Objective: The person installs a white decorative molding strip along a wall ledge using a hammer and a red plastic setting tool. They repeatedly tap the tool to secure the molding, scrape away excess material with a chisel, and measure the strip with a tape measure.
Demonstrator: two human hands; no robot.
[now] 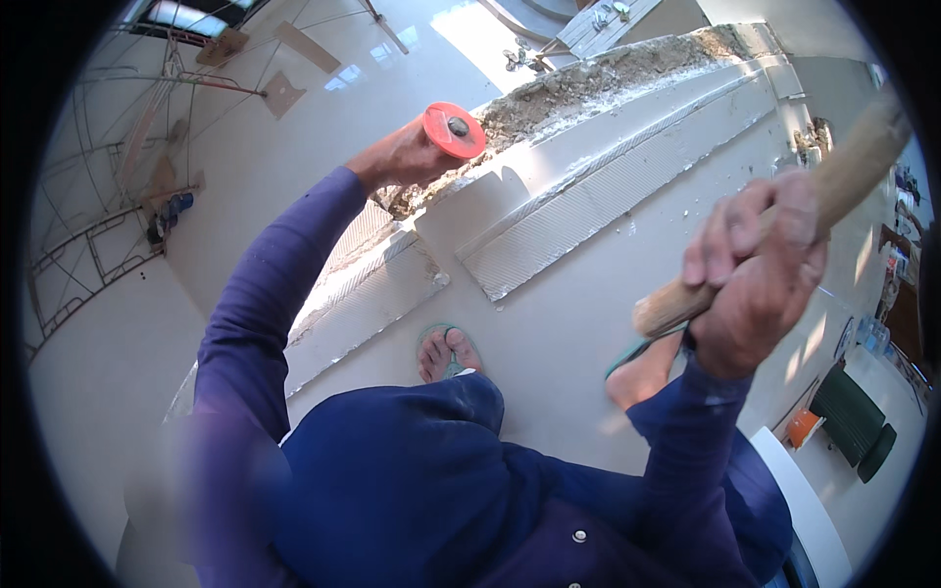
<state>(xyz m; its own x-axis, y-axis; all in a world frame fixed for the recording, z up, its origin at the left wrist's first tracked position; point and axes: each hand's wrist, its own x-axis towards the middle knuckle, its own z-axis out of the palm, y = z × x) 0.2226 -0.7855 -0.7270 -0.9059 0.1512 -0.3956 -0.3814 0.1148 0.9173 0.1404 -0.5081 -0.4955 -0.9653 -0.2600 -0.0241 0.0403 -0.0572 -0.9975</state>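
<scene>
My left hand [400, 162] is wrapped round a chisel [458, 127] with a round red hand guard, seen from its struck end. Its lower part is hidden behind the guard and my fist. Below it runs a low broken ledge [578, 98] with a rough core of rubble and mortar. In my right hand [760, 269] is a thick wooden handle [859, 162], raised and slanting toward the upper right. The handle's far end is dark and blurred at the picture's rim, so I cannot make out its head. The two hands are well apart.
Pale slabs with ribbed faces [618, 186] lie along the ledge, with crumbs on the floor. My sandalled feet stand close by. Scaffold frames [93, 250] stand at the left. A green chair [851, 416] and an orange container [804, 428] are at the right.
</scene>
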